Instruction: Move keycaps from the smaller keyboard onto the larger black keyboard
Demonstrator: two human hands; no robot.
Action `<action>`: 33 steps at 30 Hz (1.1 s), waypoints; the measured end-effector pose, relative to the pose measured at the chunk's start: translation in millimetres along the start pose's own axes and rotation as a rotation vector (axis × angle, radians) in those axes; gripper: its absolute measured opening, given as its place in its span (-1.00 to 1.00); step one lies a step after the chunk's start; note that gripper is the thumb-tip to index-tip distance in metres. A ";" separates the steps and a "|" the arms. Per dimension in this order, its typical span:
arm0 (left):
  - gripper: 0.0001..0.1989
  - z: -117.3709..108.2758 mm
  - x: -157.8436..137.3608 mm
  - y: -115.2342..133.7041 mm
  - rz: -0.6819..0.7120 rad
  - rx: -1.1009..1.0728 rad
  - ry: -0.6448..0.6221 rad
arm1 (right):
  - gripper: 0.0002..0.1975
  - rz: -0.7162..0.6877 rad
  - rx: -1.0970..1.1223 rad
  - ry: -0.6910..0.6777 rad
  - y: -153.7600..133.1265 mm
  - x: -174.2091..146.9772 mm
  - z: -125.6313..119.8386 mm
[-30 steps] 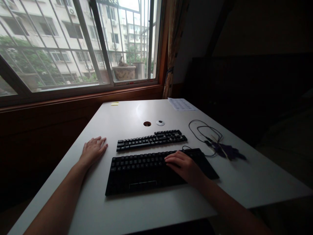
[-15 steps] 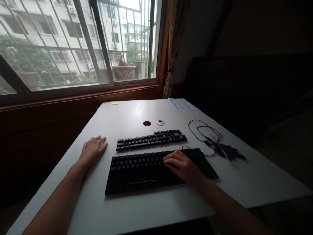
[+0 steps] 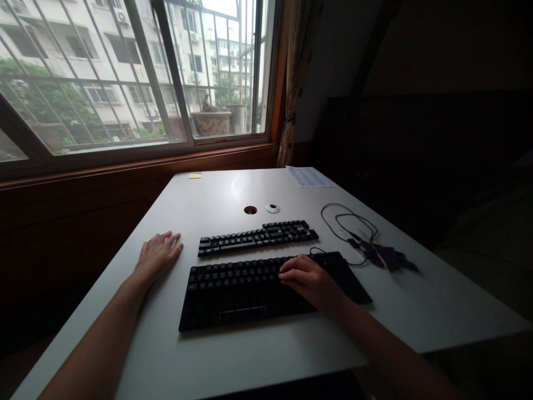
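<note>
A black keyboard [image 3: 250, 300] lies near the front of the white desk. Its upper rows carry keycaps on the left; the lower part looks bare and dark around a thin bar outline. My right hand [image 3: 306, 278] rests over its right half, thumb and fingers drawn together against the end of a key row. Whatever those fingertips hold or press is hidden. Just behind the keyboard, loose black keycaps [image 3: 233, 243] are laid out in keyboard order. My left hand [image 3: 159, 253] lies flat on the desk to the left of them, fingers spread, holding nothing.
A coiled black cable [image 3: 333, 206] and a dark purple cloth-like thing [image 3: 387, 256] lie on the right. Farther back are a round desk hole [image 3: 250, 210], its white cover [image 3: 272, 209], printed paper [image 3: 308, 177] and a yellow note [image 3: 195, 175]. A barred window stands beyond.
My right hand's fingers have shifted very slightly at the same spot on the keyboard. My left hand stays still.
</note>
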State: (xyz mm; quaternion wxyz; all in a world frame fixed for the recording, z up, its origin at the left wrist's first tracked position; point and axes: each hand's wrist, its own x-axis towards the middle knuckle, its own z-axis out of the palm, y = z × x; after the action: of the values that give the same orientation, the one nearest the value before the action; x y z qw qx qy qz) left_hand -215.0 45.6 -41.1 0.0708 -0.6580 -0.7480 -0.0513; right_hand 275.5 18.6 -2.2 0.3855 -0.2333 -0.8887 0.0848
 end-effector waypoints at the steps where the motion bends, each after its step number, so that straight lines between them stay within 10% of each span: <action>1: -0.38 0.0 0.0 -0.2 0.001 0.001 -0.001 | -0.91 0.014 0.019 -0.007 1.0 -0.4 -0.3; 33: -0.38 -2.9 -1.7 1.1 -0.010 -0.011 -0.009 | -0.85 0.112 0.040 -0.018 2.4 -2.2 3.3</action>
State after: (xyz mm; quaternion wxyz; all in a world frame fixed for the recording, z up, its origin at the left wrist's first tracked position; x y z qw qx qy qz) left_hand -213.6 43.6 -38.5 0.0636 -0.6549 -0.7511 -0.0531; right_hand 275.2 19.8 -6.7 0.3766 -0.2740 -0.8759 0.1260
